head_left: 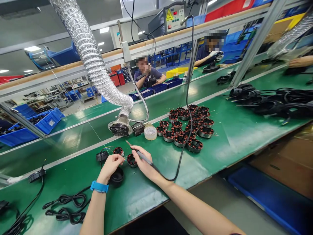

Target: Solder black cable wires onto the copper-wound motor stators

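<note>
My left hand (pixel 112 164), with a blue band on its wrist, pinches thin wire ends beside a small copper-wound stator (pixel 132 160). In my right hand (pixel 144 160) is a soldering iron (pixel 142 156), its tip pointing up and left above that stator. A second stator (pixel 118 151) lies just behind my left fingers. Below my left hand sits a black round housing (pixel 116 175), partly covered by the hand. Another black housing (pixel 101 156) stands to the left of the fingers.
Several stators (pixel 180 139) stand grouped right of a tape roll (pixel 150 133). A fume duct (pixel 97 71) hangs over the green bench (pixel 220 156). Black cables (pixel 66 209) lie at left, black housings (pixel 276 102) at right. The iron's cord (pixel 187 98) hangs down. Two people sit opposite.
</note>
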Demonstrator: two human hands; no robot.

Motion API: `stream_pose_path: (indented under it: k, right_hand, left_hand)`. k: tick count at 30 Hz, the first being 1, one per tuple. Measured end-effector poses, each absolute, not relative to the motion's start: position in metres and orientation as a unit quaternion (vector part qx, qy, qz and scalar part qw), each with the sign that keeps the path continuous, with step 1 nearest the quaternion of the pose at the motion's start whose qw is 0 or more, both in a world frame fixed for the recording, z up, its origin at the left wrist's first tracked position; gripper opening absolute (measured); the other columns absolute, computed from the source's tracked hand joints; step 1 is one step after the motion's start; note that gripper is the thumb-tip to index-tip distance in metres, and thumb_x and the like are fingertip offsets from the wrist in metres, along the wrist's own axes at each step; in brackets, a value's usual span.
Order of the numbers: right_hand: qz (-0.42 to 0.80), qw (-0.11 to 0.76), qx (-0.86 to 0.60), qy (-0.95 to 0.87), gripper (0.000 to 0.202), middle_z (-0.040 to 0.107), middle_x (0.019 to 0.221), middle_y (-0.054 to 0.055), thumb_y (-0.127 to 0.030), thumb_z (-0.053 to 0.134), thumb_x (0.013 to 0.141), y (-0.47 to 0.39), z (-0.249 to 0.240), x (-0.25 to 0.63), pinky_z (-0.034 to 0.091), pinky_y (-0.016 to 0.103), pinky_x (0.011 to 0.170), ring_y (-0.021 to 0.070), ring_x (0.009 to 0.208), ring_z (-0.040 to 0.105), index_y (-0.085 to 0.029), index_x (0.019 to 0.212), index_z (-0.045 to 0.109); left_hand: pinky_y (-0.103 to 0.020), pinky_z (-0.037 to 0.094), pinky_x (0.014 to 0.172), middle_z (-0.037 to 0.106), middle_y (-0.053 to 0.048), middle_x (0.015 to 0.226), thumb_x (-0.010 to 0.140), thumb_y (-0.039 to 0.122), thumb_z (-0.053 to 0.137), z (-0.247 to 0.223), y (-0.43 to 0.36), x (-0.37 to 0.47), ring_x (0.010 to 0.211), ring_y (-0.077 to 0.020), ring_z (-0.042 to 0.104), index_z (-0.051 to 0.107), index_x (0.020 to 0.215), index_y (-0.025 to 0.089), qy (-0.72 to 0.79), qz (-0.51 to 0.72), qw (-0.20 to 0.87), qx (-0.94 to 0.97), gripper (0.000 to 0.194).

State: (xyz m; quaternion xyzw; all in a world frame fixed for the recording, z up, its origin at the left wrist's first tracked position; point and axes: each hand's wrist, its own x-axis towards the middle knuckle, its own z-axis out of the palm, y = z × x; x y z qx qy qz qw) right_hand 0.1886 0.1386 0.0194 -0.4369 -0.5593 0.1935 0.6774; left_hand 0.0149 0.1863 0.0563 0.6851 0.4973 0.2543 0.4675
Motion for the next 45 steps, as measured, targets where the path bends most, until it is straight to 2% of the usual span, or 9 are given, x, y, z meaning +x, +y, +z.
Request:
stream_pose_path:
  k: [3,6,15,22,30,37,41,45]
  right_hand:
    - [0.163,0.696,-0.437,-0.545,0.026,0.069,0.076,0.005,-0.032,0.048,0.095,0.131,0.020,0.192,0.054,0.028,0.065,0.0172,0.068,0.065,-0.019,0.086,0.069]
    - [0.157,0.698,-0.415,-0.561,0.028,0.069,0.070,0.004,-0.030,0.047,0.094,0.127,0.019,0.192,0.055,0.029,0.062,0.0172,0.063,0.065,-0.018,0.078,0.068]
    - [0.113,0.685,-0.398,-0.600,0.025,0.071,0.071,0.004,-0.024,0.047,0.092,0.127,0.022,0.192,0.054,0.028,0.061,0.0174,0.062,0.067,-0.019,0.077,0.066]
    - [0.168,0.705,-0.410,-0.553,0.027,0.070,0.070,0.004,-0.028,0.047,0.093,0.127,0.022,0.191,0.053,0.028,0.060,0.0168,0.062,0.065,-0.019,0.077,0.067]
    - [0.172,0.722,-0.415,-0.527,0.027,0.069,0.071,0.004,-0.028,0.047,0.092,0.128,0.021,0.191,0.053,0.027,0.063,0.0172,0.066,0.065,-0.018,0.076,0.066]
    - [0.177,0.693,-0.432,-0.549,0.026,0.062,0.064,0.000,-0.030,0.047,0.096,0.130,0.018,0.190,0.051,0.027,0.060,0.0141,0.054,0.059,-0.018,0.089,0.068]
    - [0.157,0.660,-0.421,-0.602,0.022,0.065,0.080,0.003,-0.026,0.049,0.097,0.133,0.020,0.188,0.054,0.028,0.070,0.0150,0.068,0.063,-0.021,0.106,0.068]
    - [0.151,0.636,-0.396,-0.645,0.031,0.060,0.101,0.006,-0.017,0.050,0.095,0.140,0.018,0.185,0.055,0.026,0.076,0.0135,0.079,0.064,-0.025,0.123,0.061]
  left_hand:
    - [-0.025,0.029,0.055,0.058,0.001,0.061,0.072,0.041,0.061,0.056,0.186,0.015,0.053,-0.0113,0.042,0.062,0.068,0.015,0.502,0.253,0.460,0.687,0.026]
    - [-0.026,0.029,0.055,0.057,0.001,0.060,0.072,0.042,0.061,0.055,0.186,0.016,0.053,-0.0112,0.041,0.061,0.066,0.016,0.507,0.255,0.453,0.687,0.027]
    - [-0.026,0.030,0.056,0.058,0.000,0.061,0.071,0.042,0.061,0.054,0.186,0.017,0.054,-0.0121,0.044,0.061,0.066,0.016,0.501,0.266,0.455,0.687,0.027]
    - [-0.026,0.031,0.055,0.059,0.000,0.062,0.072,0.045,0.061,0.057,0.184,0.017,0.054,-0.0124,0.045,0.063,0.068,0.015,0.507,0.263,0.451,0.685,0.030]
    - [-0.026,0.031,0.055,0.059,-0.001,0.062,0.074,0.044,0.063,0.056,0.185,0.016,0.054,-0.0118,0.044,0.063,0.068,0.015,0.507,0.268,0.453,0.683,0.030]
    - [-0.026,0.029,0.055,0.058,-0.001,0.062,0.074,0.045,0.061,0.055,0.185,0.016,0.054,-0.0114,0.041,0.062,0.067,0.015,0.507,0.264,0.445,0.689,0.031]
    - [-0.026,0.030,0.056,0.059,-0.001,0.063,0.074,0.046,0.060,0.055,0.184,0.016,0.055,-0.0119,0.043,0.062,0.068,0.015,0.504,0.264,0.447,0.690,0.032]
    - [-0.026,0.031,0.056,0.059,0.000,0.064,0.075,0.046,0.061,0.056,0.184,0.016,0.056,-0.0120,0.043,0.062,0.069,0.015,0.497,0.263,0.451,0.693,0.032]
